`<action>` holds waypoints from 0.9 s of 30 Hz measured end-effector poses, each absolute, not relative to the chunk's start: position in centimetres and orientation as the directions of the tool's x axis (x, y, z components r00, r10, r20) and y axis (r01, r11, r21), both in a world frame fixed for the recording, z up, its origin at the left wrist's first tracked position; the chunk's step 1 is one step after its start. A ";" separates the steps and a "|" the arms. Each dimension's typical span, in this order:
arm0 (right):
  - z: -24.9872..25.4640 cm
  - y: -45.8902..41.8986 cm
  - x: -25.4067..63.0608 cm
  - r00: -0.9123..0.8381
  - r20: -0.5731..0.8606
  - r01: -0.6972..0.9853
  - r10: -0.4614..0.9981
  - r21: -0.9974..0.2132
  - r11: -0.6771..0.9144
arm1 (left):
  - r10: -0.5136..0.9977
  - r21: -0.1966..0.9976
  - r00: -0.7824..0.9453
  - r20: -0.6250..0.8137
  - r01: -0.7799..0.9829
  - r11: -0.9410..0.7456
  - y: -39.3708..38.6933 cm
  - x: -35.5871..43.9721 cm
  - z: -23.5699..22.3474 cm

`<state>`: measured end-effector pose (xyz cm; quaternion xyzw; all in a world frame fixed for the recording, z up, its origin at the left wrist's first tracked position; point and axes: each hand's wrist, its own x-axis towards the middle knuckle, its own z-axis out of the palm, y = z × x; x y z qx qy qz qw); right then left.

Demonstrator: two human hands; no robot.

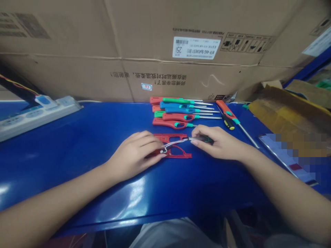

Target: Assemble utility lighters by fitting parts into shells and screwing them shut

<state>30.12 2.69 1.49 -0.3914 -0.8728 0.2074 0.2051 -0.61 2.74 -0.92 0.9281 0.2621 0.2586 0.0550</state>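
Hands met at the middle of the blue bench [77, 144], over a red plastic shell [172, 138] that lay flat on the surface. The left hand [136, 151] rested curled on the shell's left end, its fingertips [159, 154] pressed down beside a white wire [172, 144] that curved across the shell. The right hand [216, 143] was closed around a thin metal tube [192, 138] with a dark green piece at its back, holding it low and nearly level so that its tip pointed left toward the wire. Whether tube and wire were joined could not be told.

Just behind the hands lay a row of finished long-nosed lighters [181, 112] in red, blue and green, stacked side by side with their metal nozzles pointing right. A screwdriver [229, 117] with a red and teal handle lay slantwise to the right of them, near the right hand but apart from it. At the far left of the bench sat a white power strip [36, 115]. Large cardboard boxes [165, 51] stood along the back edge, one bearing a white label [196, 47]. Brown paper packing [287, 110] lay at the far right.
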 end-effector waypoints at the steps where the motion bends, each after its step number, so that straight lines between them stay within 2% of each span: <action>1: 1.5 2.7 30.0 -0.613 0.194 0.594 0.766 -0.525 0.609 | 0.511 0.245 0.728 0.457 0.449 -0.859 2.7 -0.6 -1.1; 5: 1.5 2.7 29.9 -0.632 0.169 0.604 0.757 -0.505 0.617 | 0.482 0.264 0.726 0.491 0.403 -0.876 2.6 -0.7 -1.2; 10: 1.5 2.9 30.0 -0.683 0.062 0.624 0.727 -0.468 0.626 | 0.440 0.247 0.699 0.564 0.366 -0.897 2.4 -0.7 -0.8; 14: 1.5 2.8 29.8 -0.757 0.046 0.529 0.652 -0.543 0.652 | 0.454 0.254 0.688 0.566 0.379 -0.890 2.3 -0.5 -0.6; 19: 1.7 2.3 29.4 -0.795 0.072 0.422 0.602 -0.647 0.635 | 0.569 0.352 0.655 0.497 0.447 -0.822 2.5 -0.4 -0.7; 23: 1.8 2.4 29.4 -0.794 0.093 0.401 0.601 -0.663 0.633 | 0.584 0.391 0.685 0.434 0.441 -0.808 3.0 -0.5 -1.0; 27: 1.6 2.7 29.6 -0.780 0.085 0.427 0.620 -0.651 0.627 | 0.558 0.396 0.700 0.446 0.404 -0.824 3.4 -0.6 -1.5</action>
